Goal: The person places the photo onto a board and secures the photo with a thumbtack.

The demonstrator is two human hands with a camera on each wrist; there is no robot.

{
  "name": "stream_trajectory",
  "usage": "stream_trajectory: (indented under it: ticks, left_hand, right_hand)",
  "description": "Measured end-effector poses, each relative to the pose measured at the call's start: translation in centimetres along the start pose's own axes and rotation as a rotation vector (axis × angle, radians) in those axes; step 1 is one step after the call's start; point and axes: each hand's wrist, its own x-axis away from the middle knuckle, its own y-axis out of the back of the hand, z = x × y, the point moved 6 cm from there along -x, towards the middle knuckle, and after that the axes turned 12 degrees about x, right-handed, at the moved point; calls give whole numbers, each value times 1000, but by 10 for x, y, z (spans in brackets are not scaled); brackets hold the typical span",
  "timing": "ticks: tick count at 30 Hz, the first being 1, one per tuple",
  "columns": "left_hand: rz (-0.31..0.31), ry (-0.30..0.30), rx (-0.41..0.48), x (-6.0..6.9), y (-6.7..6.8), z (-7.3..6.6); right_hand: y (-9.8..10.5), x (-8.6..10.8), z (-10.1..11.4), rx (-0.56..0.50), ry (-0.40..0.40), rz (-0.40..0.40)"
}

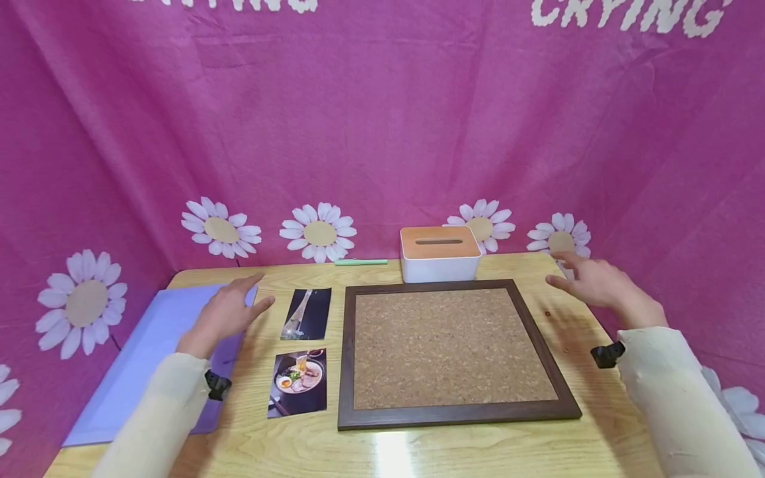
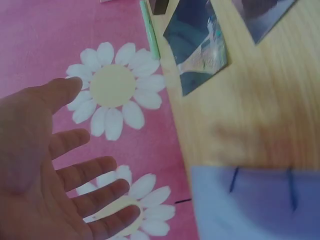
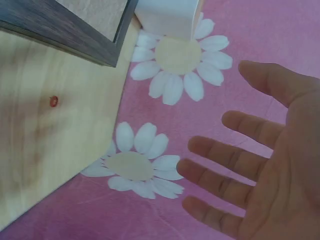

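Observation:
The left hand (image 1: 224, 315) hovers above the blue-purple folder (image 1: 140, 358), fingers spread and holding nothing; in the left wrist view the palm and fingers (image 2: 75, 175) show bare. Above the table's right side the right hand (image 1: 603, 285) is raised, empty, its fingers apart in the right wrist view (image 3: 260, 160). Between the hands lies a cork board (image 1: 442, 345) with a dark wooden frame. Left of it are two photos, a tower at night (image 1: 311, 312) and, nearer the front, a bowl of noodles (image 1: 301, 385). Neither hand touches them.
Behind the board stands a white tissue box (image 1: 439, 269) with a wooden lid. A green pen (image 1: 361, 262) lies along the table's back edge. Pink cloth (image 1: 370, 133) with white daisies hangs around the back and sides. A small reddish spot (image 3: 54, 101) marks the tabletop at the right.

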Motion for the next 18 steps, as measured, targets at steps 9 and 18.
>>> stream_trajectory:
  ticks: [9,18]
  left_hand:
    - [-85,-18,175,-4,-16,3]
    - [-102,6,317,-5,-36,11]
  right_hand:
    - [-20,-4,-10,-130,43,-74]
    - [-37,-3,-18,-211,40,-103]
